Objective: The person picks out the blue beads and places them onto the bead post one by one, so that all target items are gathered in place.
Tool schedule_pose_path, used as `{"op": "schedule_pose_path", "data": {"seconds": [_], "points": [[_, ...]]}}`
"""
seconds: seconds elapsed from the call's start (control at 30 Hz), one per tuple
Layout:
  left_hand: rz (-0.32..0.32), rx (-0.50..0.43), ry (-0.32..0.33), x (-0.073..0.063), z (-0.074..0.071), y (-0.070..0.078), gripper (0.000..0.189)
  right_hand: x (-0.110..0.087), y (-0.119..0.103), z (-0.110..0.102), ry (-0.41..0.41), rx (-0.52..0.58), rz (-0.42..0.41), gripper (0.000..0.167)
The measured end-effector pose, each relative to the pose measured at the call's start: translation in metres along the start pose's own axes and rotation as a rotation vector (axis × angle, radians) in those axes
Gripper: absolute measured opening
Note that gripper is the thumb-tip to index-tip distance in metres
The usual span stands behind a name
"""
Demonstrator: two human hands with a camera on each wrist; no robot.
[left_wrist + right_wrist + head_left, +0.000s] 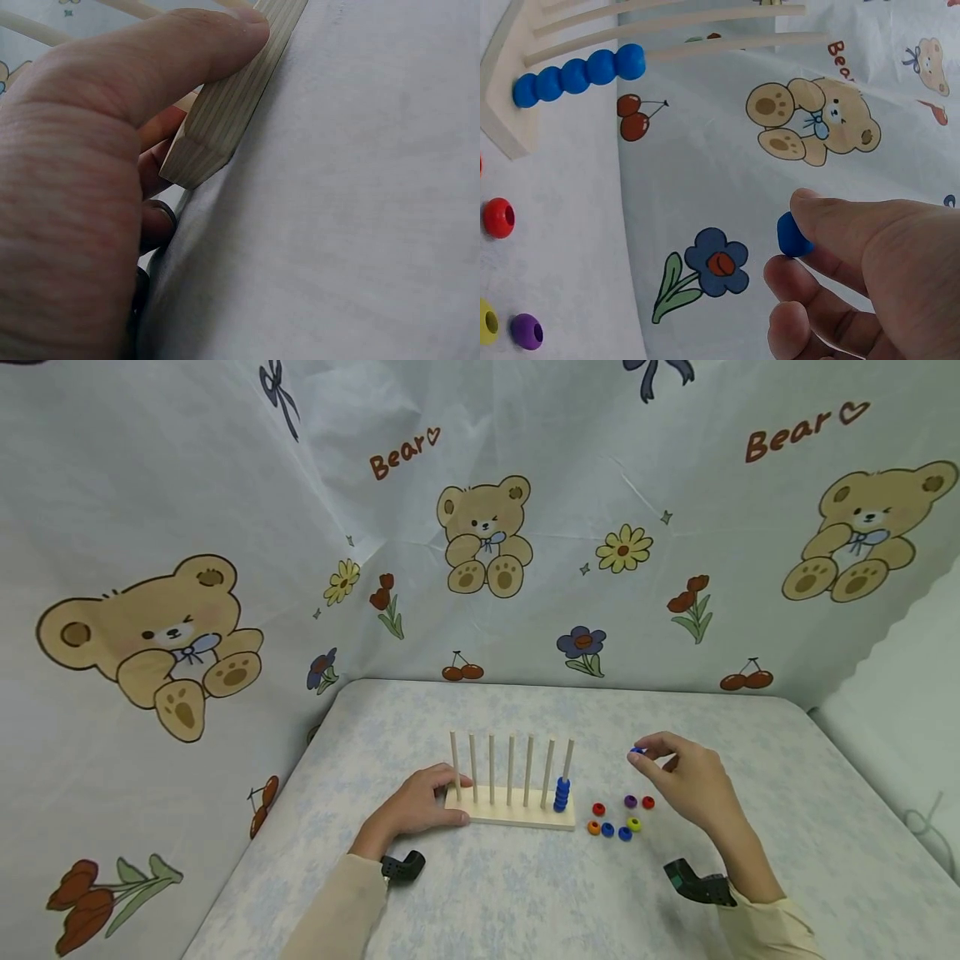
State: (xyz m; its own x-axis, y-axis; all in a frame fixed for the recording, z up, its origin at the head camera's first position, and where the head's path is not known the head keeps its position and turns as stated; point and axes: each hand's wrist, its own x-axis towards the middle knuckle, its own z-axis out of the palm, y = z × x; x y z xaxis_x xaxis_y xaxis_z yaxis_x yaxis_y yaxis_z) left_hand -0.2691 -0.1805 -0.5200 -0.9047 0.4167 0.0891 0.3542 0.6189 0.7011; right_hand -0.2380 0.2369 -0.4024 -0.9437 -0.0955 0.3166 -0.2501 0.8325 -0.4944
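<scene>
A pale wooden base [517,815] with a row of several upright pegs stands on the table. Its rightmost peg carries a stack of several blue beads [562,795]; the other pegs are bare. My left hand [420,802] grips the base's left end, with the thumb [217,41] along its front edge. To the right of the pegs and raised above the table, my right hand [690,778] pinches a blue bead [793,235] between thumb and fingertips. The bead is apart from the pegs.
Loose beads lie between the base and my right hand: an orange bead [594,828], a purple bead [631,801], a yellow bead [633,824], two red and two blue ones. A bear-printed cloth [525,635] hangs behind the table [495,893].
</scene>
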Motion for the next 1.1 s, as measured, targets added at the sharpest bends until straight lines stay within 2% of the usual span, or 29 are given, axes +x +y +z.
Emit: {"op": "schedule_pose_path", "data": {"seconds": [0.5,0.9,1.1], "points": [[0.01,0.003,-0.002,0.001,0.002,-0.002,0.047,0.0,-0.025,-0.011,0.069,0.082,-0.036,0.03],[0.01,0.01,0.008,0.0,0.002,-0.006,0.048,0.0,-0.047,-0.014,0.11,0.124,-0.107,0.026],[0.02,0.015,0.005,0.0,0.002,-0.002,0.047,0.002,-0.053,-0.014,0.124,0.149,-0.129,0.024]]}}
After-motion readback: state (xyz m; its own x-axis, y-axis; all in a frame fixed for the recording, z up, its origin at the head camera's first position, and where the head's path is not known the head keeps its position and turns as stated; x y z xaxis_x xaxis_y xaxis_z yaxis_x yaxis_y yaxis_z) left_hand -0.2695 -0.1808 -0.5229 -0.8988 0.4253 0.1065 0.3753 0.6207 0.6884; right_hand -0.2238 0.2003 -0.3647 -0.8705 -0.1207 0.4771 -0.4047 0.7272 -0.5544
